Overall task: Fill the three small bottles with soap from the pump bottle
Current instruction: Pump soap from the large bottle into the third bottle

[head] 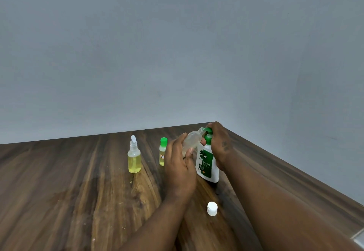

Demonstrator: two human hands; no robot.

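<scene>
My left hand [178,162] grips a small clear bottle [192,139], tilted with its open neck up against the green pump spout. My right hand [218,142] rests on top of the green pump head of the white and green pump bottle [206,164], which stands on the wooden table [69,181]. A small bottle with a white flip cap [134,157], holding yellow liquid, stands upright to the left. Beside it a smaller bottle with a green cap [162,152] stands partly behind my left hand.
A loose white cap [212,208] lies on the table nearer to me, between my forearms. A grey wall runs behind the table and along its right edge. Small droplets spot the wood near the flip-cap bottle.
</scene>
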